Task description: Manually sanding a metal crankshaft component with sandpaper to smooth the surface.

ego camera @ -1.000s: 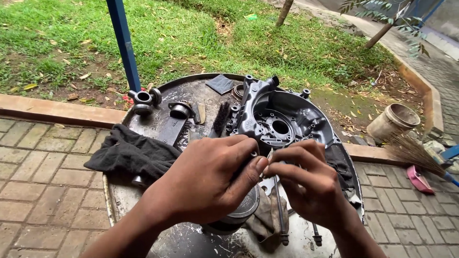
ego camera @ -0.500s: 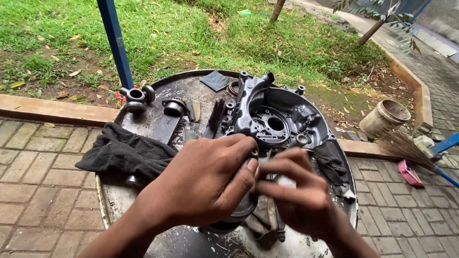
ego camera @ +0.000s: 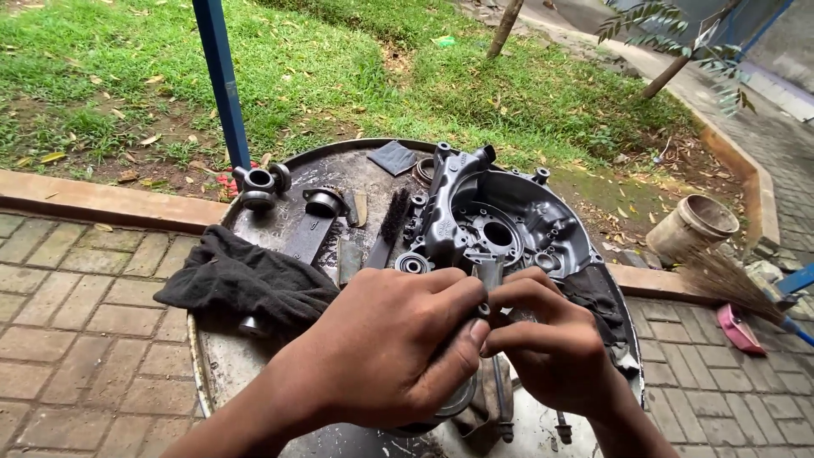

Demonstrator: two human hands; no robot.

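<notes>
Fingers (ego camera: 475, 326) of both hands pinch a small dark metal part (ego camera: 487, 280) betw. thumb and fingertips; left hand (ego camera: 390, 348) and right hand (ego camera: 555, 352) meet just above the desk (ego camera: 216, 373), a round metal drum top. Directly behind the part sits a dark engine casing (ego camera: 500, 225), w/ a wire brush (ego camera: 392, 222) and small bushings to its left. A black rag (ego camera: 242, 284) lies at the desk's left edge; blue pole (ego camera: 222, 80) and grass beyond.

Engine casing (ego camera: 509, 225) is seen just behind fingers (ego camera: 462, 297), on round table (ego camera: 212, 373). Cloth (ego camera: 246, 284) lies left of fingers; wire brush (ego camera: 392, 219) behind-left, beside casing.
</notes>
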